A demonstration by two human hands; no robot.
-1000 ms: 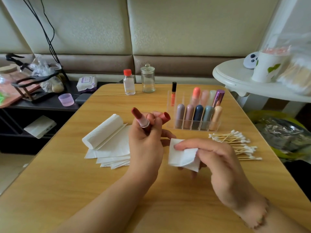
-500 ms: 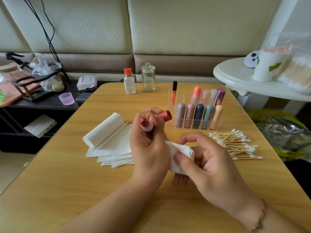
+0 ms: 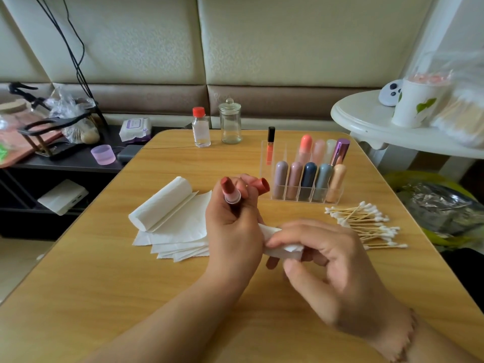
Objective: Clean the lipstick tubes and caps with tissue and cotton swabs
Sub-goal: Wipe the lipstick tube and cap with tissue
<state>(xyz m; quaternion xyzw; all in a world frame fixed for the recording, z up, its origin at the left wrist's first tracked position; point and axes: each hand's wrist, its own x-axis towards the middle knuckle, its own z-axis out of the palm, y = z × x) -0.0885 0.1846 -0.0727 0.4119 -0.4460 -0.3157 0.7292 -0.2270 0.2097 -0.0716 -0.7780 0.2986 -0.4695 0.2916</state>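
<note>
Right now we hold the lipstick tube (image 3: 231,196) upright in our left hand (image 3: 233,226), fingers wrapped round its lower barrel; the waxy brick-red bullet stands out above a pale pink collar. Its round red cap (image 3: 262,185) is pinched in the same hand, at two o'clock from the tube. Our right hand (image 3: 330,268) is closed on a crumpled wad of soft white tissue (image 3: 285,248), pressed against the left hand's heel at four o'clock from the tube. Half a second ago that tissue lay flatter and the bullet was less exposed.

At nine o'clock from the tube lie a rolled tissue (image 3: 162,205) and a fanned stack of flat sheets (image 3: 180,231). At two o'clock a clear acrylic organiser (image 3: 301,179) holds ten items: five matte rounded tubes in front, four behind, and one orange gloss wand. At three o'clock sits a loose heap of wooden cotton swabs (image 3: 366,224), too many to count. At twelve o'clock stand one red-capped plastic bottle (image 3: 201,128) and one lidded glass jar (image 3: 230,123), all on the wood-grain table (image 3: 104,297).
</note>
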